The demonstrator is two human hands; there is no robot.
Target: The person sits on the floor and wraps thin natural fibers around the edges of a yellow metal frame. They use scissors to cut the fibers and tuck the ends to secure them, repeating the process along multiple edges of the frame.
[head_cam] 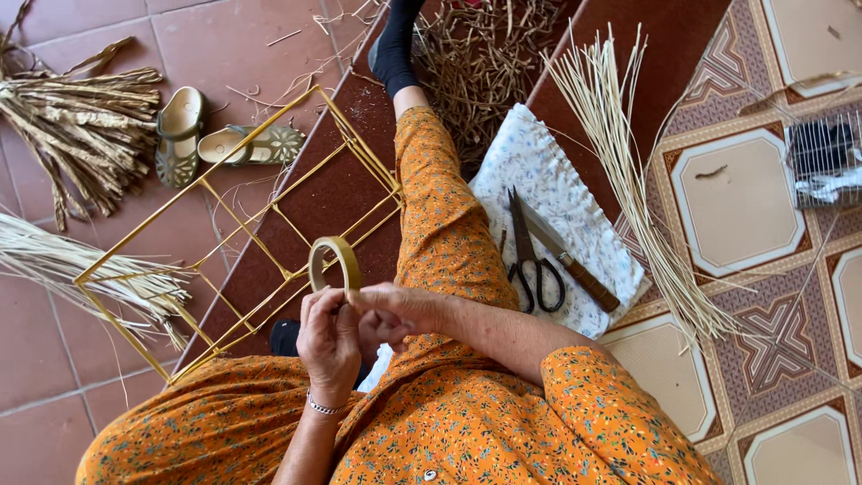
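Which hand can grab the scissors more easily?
Probably the right hand. The scissors lie on the white cloth on that side. The left hand sits farther off, and both hands hold the tape roll.

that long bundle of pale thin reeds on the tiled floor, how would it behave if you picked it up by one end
The pale reed bundle would probably droop and fan out: the strands are thin, long and already splayed at the top. It looks light for its length. Loose strands would likely slip free, as no tie is visible.

wire cage [824, 160] cut off, straw bundle [81, 121] cropped
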